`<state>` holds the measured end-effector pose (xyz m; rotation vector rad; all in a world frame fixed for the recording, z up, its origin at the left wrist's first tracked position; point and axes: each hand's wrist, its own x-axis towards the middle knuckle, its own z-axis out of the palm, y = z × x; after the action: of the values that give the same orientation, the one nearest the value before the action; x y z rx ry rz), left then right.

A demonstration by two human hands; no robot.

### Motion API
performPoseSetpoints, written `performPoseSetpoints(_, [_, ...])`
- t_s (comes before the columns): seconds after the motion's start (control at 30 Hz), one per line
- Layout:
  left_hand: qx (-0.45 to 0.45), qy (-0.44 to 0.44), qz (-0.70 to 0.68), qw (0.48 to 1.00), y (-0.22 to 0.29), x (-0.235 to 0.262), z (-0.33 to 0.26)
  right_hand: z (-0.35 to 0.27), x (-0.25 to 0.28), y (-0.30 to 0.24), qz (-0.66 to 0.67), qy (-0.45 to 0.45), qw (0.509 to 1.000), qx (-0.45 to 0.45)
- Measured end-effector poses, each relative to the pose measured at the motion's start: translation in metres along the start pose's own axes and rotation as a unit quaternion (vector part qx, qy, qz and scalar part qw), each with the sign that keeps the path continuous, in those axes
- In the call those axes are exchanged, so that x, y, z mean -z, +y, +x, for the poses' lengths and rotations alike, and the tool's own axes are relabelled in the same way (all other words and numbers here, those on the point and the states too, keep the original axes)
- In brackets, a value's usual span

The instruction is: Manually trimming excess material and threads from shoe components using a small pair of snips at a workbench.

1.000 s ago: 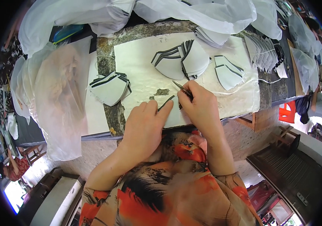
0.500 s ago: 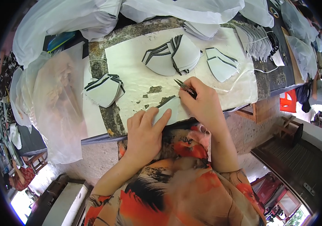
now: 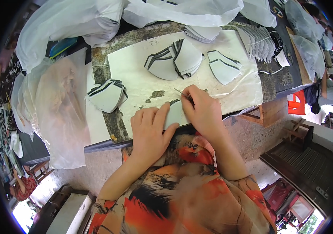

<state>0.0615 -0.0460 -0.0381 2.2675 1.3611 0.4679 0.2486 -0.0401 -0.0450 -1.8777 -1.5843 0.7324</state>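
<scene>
A pale grey curved piece [image 3: 175, 116] with a dark edge strip lies at the table's front edge. My left hand [image 3: 149, 130] rests flat over its left side, fingers stretched out and thumb at the near edge. In my right hand [image 3: 204, 112] is a pair of small thread snips [image 3: 179, 92]; the closed fingers hide most of them. Their thin metal tip points left, just beyond the piece, and the knuckles come close to its right side. Farther off lie two overlapping stacks of similar dark-edged pieces [image 3: 188, 58].
More pieces [image 3: 224, 68] lie at the right, another stack [image 3: 108, 94] at the left. Tied grey pieces [image 3: 258, 43] stand at the far right, by a white cord [image 3: 248, 74]. Plastic bags [image 3: 61, 101] cover the left and back. A worn white sheet [image 3: 135, 64] covers the tabletop.
My right hand has drawn slightly left and nearer, turning the snips so that less of them shows. My left fingers have straightened, and the thumb has moved toward the piece's near edge.
</scene>
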Motion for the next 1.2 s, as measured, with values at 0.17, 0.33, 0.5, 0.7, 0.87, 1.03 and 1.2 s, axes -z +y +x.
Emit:
performPoseSetpoints(0.17, [-0.034,0.065,0.083,0.994,-0.002,-0.016,-0.015,-0.002,0.016,-0.001,0.058,-0.030,0.997,-0.032])
performPoseSetpoints(0.33, [-0.045,0.111,0.050,0.992,-0.009,-0.023,-0.021,0.000,0.038,0.006,0.164,-0.175,0.964,-0.113])
performPoseSetpoints(0.5, [-0.023,0.097,-0.029,0.995,-0.009,-0.017,-0.017,0.000,0.038,0.008,0.243,-0.229,0.933,-0.132])
performPoseSetpoints(0.7, [0.019,-0.019,-0.044,0.999,0.001,0.007,0.001,-0.003,0.036,0.015,0.254,-0.242,0.932,-0.097])
performPoseSetpoints(0.87, [0.001,-0.084,-0.125,0.989,-0.005,0.019,0.023,-0.003,0.037,0.010,0.258,-0.245,0.929,-0.107])
performPoseSetpoints(1.03, [0.122,-0.185,-0.287,0.932,0.001,0.029,0.039,-0.002,0.047,0.008,0.302,-0.221,0.916,-0.143])
performPoseSetpoints(1.2, [0.190,-0.214,-0.381,0.879,-0.005,0.027,0.039,0.003,0.050,0.009,0.262,-0.225,0.930,-0.125])
